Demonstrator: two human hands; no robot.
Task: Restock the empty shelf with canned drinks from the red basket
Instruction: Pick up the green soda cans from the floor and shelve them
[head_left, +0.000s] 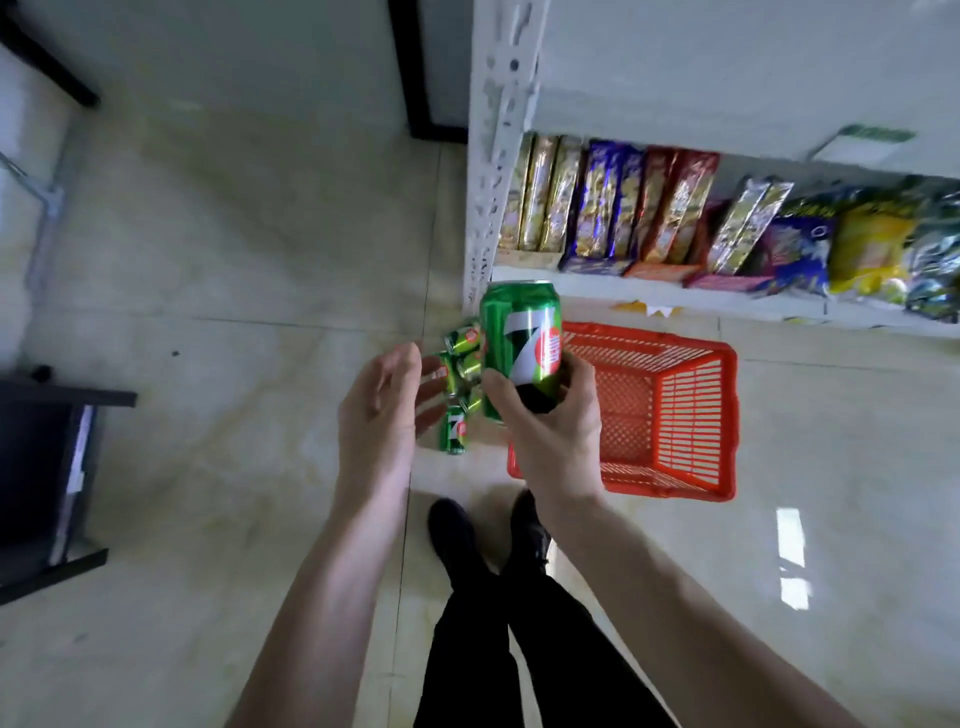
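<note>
My right hand (553, 426) grips a green soda can (519, 332) upright, raised well above the floor. My left hand (382, 405) floats just left of it, fingers spread and empty. Far below, several more green cans (458, 382) lie loosely on the tiles, partly hidden behind the held can and my left fingers. The red basket (675, 415) lies tipped on its side to their right with nothing visible inside. A white shelf (727, 73) at the upper right shows a bare top board.
The lower shelf level (649, 296) carries rows of snack packets and boxes. A perforated white upright (493, 156) marks the shelf's left corner. A dark stand (47, 467) sits at the left edge. My legs and black shoes (452, 530) stand on the tiled floor.
</note>
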